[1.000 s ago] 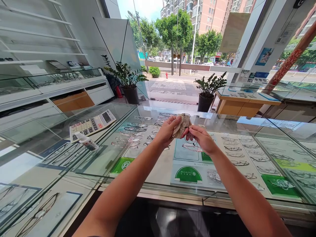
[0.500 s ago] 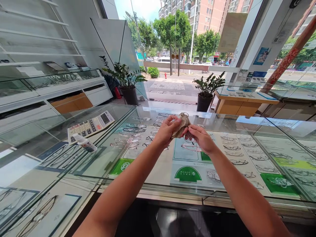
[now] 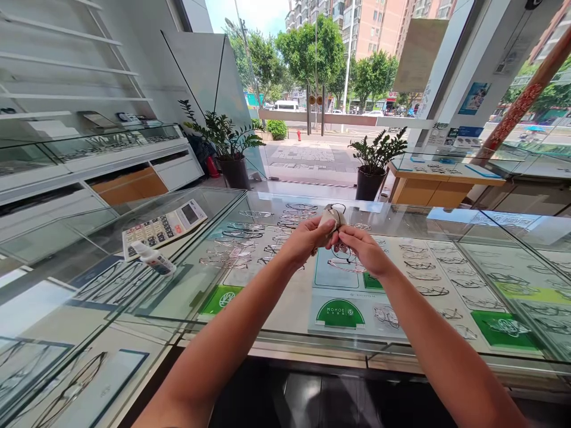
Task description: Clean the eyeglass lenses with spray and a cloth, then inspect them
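Above the glass display case, my left hand (image 3: 311,236) is closed on a beige cloth (image 3: 331,219). The cloth is wrapped over part of a pair of dark-rimmed glasses (image 3: 338,207). My right hand (image 3: 362,245) pinches the glasses just right of the cloth, its fingertips close to those of my left hand. Parts of the frame and the lenses are hidden by the fingers and the cloth. Rows of eyeglasses (image 3: 419,266) lie under the glass around and below both hands.
A calculator (image 3: 165,229) and a white bottle (image 3: 154,259) rest on the glass at the left. Green cards (image 3: 340,313) lie inside the case. Two potted plants (image 3: 370,178) stand beyond the far edge, before a glass door.
My left hand has shifted slightly to the right with the cloth, which is now folded more compactly over the glasses. My right hand has barely moved.
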